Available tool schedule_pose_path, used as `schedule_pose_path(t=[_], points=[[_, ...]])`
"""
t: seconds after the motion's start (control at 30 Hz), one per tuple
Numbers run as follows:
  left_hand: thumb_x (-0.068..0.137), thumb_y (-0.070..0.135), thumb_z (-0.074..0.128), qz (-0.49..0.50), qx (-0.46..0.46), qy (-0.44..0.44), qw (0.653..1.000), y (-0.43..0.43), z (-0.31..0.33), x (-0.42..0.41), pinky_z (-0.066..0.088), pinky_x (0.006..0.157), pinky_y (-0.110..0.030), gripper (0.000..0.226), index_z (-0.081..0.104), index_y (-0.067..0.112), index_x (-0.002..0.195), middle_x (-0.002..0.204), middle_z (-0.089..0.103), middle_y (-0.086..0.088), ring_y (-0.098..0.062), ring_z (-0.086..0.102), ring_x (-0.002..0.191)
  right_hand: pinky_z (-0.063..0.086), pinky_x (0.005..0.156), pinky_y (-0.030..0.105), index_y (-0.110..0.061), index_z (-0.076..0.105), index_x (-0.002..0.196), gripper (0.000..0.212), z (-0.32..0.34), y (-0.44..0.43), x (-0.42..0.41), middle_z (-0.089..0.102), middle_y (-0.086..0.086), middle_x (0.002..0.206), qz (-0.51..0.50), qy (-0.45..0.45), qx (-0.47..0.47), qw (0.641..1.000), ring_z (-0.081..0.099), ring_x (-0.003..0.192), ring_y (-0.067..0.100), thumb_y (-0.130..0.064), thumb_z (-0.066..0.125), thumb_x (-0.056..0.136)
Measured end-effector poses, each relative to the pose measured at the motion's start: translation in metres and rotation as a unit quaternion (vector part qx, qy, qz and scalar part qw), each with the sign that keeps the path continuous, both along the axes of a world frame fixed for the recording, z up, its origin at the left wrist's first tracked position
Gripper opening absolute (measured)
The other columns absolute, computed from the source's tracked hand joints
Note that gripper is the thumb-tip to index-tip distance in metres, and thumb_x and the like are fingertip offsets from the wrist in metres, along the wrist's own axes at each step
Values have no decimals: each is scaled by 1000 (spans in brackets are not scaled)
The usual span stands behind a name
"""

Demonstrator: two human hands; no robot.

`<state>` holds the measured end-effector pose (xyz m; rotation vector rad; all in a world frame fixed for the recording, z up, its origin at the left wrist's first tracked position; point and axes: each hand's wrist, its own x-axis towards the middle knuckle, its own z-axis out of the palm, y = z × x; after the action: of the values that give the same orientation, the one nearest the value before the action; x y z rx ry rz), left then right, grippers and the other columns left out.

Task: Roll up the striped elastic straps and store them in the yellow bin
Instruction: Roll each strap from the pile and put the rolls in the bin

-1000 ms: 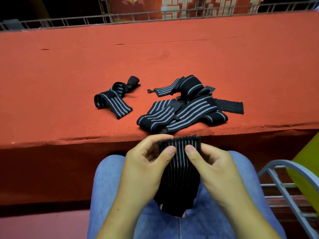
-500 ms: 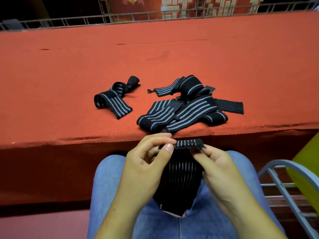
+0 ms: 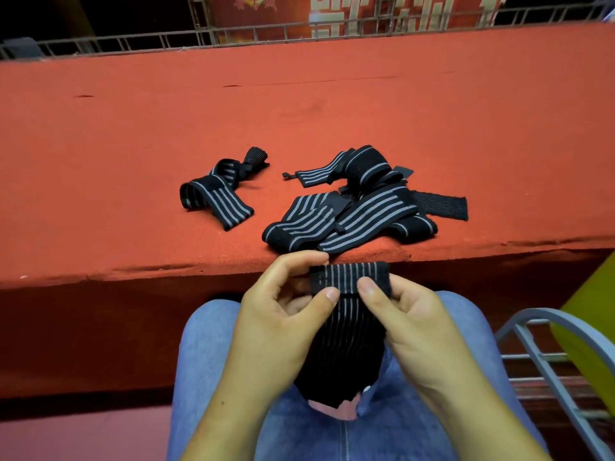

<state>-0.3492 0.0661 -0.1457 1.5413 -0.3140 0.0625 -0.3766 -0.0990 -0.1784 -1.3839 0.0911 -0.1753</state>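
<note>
Rolling | your left hand (image 3: pixel 279 317), right hand (image 3: pixel 412 314) both pinch striped strap (image 3: pixel 349 277) roll above your lap (image 3: pixel 206 347); tail hangs to feed | other straps (image 3: pixel 362 214) piled on red table (image 3: pixel 299 111) | yellow bin (image 3: pixel 595 321) at your right.

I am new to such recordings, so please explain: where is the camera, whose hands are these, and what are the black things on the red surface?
No machine here: a camera worn on a person's head looks down at that person's own hands. The left hand and right hand pinch one striped strap, its top end rolled, the rest hanging over the lap. On the red table lie more striped straps: a pile near the edge and a single strap to its left. The yellow bin shows at the right edge.
</note>
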Motion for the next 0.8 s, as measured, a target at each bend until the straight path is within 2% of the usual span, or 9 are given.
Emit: schedule_pose_path(t=[0.13,0.27,0.4,0.57,0.67,0.77,0.8], points=[[90,0,72,-14,13,20,1000,0,1,1,51,76,-10,32,73,20,115,85,74,22,8,67,80,56,99,61,-16,81,109,28,3,-1,0,82,13,105,-18,-10,-21,1000,76,106,38,-34,64,97],[92,6,72,-23,24,1,999,1,-2,2,57,83,-23,19,77,18,105,96,80,3,-12,75,91,55,102,62,-15,80,112,29,1,-2,0,81,14,108,-10,-6,-21,1000,75,109,38,-39,68,100],[92,3,72,-5,18,-13,1000,1,-2,1,57,79,-18,17,78,17,101,93,80,2,-12,76,88,55,104,59,-17,80,113,36,0,1,1,81,12,110,8,4,-18,1000,76,110,32,-43,64,95],[91,3,73,-21,12,-3,1000,1,-5,1,58,88,-26,23,76,20,107,103,79,1,-17,75,98,58,99,53,-21,81,108,31,0,0,1,82,11,106,-2,6,-29,1000,77,105,29,-47,67,99],[90,0,73,1,10,-21,1000,1,-2,0,56,85,-20,25,76,19,106,101,80,3,-11,75,96,56,102,58,-15,81,103,46,0,2,0,81,15,104,3,35,0,999,77,105,33,-58,71,91],[90,-3,73,30,7,-30,999,1,-2,2,55,82,-18,28,77,21,105,97,78,5,-5,73,92,50,108,65,-12,80,108,75,-2,3,0,80,17,108,28,61,1,998,74,112,40,-80,70,79],[89,-4,73,34,9,-34,999,1,-3,3,54,81,-17,29,77,22,104,96,78,5,-3,71,89,50,109,64,-13,81,108,74,-1,2,0,80,16,109,32,63,6,997,75,112,38,-81,67,80]])
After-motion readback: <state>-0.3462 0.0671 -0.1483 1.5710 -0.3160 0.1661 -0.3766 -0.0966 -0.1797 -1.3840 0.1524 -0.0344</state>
